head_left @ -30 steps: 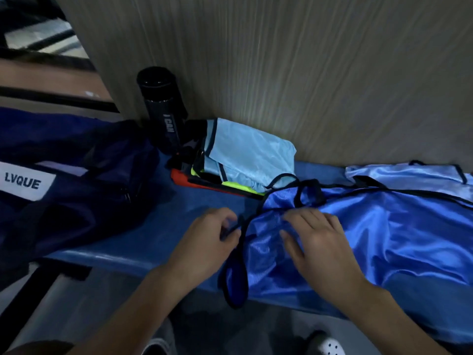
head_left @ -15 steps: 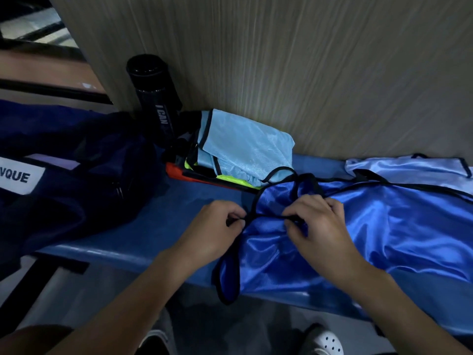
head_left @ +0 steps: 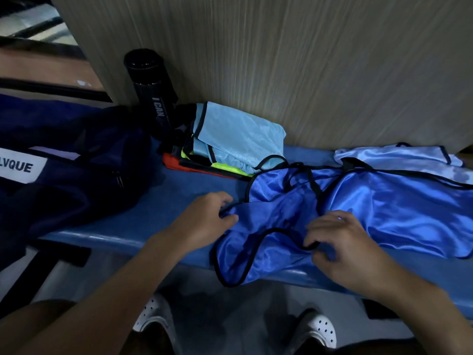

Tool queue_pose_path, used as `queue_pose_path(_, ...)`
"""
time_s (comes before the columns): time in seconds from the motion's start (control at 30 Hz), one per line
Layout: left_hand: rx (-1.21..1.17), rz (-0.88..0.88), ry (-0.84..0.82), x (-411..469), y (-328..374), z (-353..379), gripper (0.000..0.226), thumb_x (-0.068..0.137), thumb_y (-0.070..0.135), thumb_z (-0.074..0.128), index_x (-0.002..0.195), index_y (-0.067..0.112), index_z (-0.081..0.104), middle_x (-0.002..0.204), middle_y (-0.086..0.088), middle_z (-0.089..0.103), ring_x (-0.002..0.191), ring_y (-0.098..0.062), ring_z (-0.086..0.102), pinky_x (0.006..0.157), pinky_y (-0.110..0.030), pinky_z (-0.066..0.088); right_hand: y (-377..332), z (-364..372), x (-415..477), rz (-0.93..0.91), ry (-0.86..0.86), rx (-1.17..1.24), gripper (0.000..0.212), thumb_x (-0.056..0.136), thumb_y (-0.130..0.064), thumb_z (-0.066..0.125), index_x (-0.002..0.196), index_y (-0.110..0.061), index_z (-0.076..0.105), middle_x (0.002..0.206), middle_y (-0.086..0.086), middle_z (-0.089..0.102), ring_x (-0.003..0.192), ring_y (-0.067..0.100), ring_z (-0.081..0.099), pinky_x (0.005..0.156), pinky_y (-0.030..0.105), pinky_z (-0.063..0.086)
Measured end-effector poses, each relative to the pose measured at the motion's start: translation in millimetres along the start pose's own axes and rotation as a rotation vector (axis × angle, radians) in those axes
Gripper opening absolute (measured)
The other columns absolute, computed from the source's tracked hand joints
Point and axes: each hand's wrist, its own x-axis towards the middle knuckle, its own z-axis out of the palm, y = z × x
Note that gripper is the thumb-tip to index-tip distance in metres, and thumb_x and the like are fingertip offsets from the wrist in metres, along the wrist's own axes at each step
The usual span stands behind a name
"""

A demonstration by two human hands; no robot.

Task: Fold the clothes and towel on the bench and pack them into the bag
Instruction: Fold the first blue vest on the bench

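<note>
Navy bag far left, cut off by the frame. Left hand on the surface, grip pinching the black trim of the blue vest. Right hand grip curls round that trim too, fingertips partly hidden. Vest runs off right.

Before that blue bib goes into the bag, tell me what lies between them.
Nothing visible lies on the bench between the blue bib and the navy bag. The folded pile and black bottle sit further back, by the wall.
</note>
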Motion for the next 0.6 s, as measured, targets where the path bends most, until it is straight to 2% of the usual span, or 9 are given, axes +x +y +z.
queue_pose_path(0.1,-0.019,-0.033,-0.005,3,0,2,0.039,0.091,0.027,0.071,0.126,0.012,0.061,0.112,-0.003,0.066,0.098,-0.013,0.062,0.084,-0.024,0.05,1,-1,1,0.034,-0.076,-0.056,0.016,0.067,-0.025,0.05,0.078,-0.032,0.06,0.08,-0.019,0.06,0.091,0.002,0.056,0.104,0.031,0.026)
queue_pose_path(0.17,-0.004,-0.043,-0.004,5,-1,1,0.02,0.09,0.027,0.072,0.106,0.018,0.063,0.094,-0.004,0.066,0.081,-0.014,0.06,0.071,-0.021,0.046,2,1,4,0.016,-0.077,-0.06,0.02,0.069,-0.026,0.057,0.086,-0.031,0.065,0.085,-0.021,0.062,0.094,0.001,0.054,0.103,0.028,0.024)
queue_pose_path(0.2,0.009,-0.037,-0.004,6,-1,2,0.014,0.09,0.026,0.072,0.092,0.017,0.061,0.085,-0.006,0.065,0.074,-0.016,0.06,0.066,-0.024,0.046,3,3,6,0.004,-0.071,-0.052,0.018,0.071,-0.027,0.059,0.087,-0.031,0.066,0.085,-0.021,0.061,0.093,0.0,0.054,0.103,0.027,0.025)
queue_pose_path(0.27,-0.003,-0.007,0.016,7,0,4,0.02,0.091,0.021,0.07,0.078,0.007,0.065,0.074,-0.007,0.07,0.065,-0.017,0.066,0.06,-0.029,0.051,4,4,10,0.007,-0.056,-0.008,0.013,0.075,-0.03,0.057,0.087,-0.03,0.065,0.087,-0.02,0.062,0.095,-0.001,0.055,0.106,0.027,0.025)
queue_pose_path(0.33,-0.078,0.073,0.105,4,8,2,0.014,0.092,0.018,0.069,0.078,0.016,0.069,0.069,0.006,0.069,0.065,-0.003,0.065,0.055,-0.015,0.048,6,2,14,0.03,-0.07,0.051,0.013,0.076,-0.032,0.051,0.083,-0.029,0.061,0.091,-0.014,0.064,0.099,0.002,0.057,0.112,0.02,0.018)
queue_pose_path(0.4,-0.177,0.169,0.224,2,17,-1,0.015,0.093,0.016,0.067,0.08,0.022,0.064,0.069,0.009,0.066,0.067,-0.002,0.063,0.059,-0.014,0.046,7,-2,17,0.054,-0.129,0.089,0.009,0.072,-0.026,0.047,0.076,-0.024,0.055,0.086,-0.006,0.064,0.101,0.012,0.061,0.111,0.009,0.007)
queue_pose_path(0.47,-0.313,0.22,0.23,-1,25,-7,0.013,0.093,0.014,0.065,0.084,0.022,0.063,0.073,0.008,0.068,0.069,-0.006,0.064,0.065,-0.019,0.049,5,-5,19,0.066,-0.159,0.136,0.01,0.072,-0.021,0.047,0.075,-0.026,0.055,0.085,-0.005,0.064,0.1,0.015,0.062,0.112,0.009,0.009)
queue_pose_path(0.53,-0.408,0.257,0.125,-7,30,-10,0.011,0.093,0.01,0.066,0.087,0.02,0.065,0.078,0.007,0.071,0.074,-0.007,0.068,0.068,-0.018,0.051,2,-6,21,0.099,-0.069,0.246,0.021,0.08,-0.019,0.054,0.093,-0.033,0.061,0.097,-0.013,0.064,0.102,0.009,0.059,0.107,0.018,0.032)
queue_pose_path(0.6,-0.396,0.3,-0.003,-12,30,-8,0.01,0.091,0.007,0.069,0.09,0.017,0.069,0.082,0.006,0.072,0.078,-0.006,0.068,0.073,-0.021,0.053,-3,-4,25,0.111,0.065,0.303,0.041,0.089,-0.026,0.061,0.128,-0.036,0.054,0.124,-0.017,0.056,0.118,0.001,0.051,0.101,0.018,0.039)
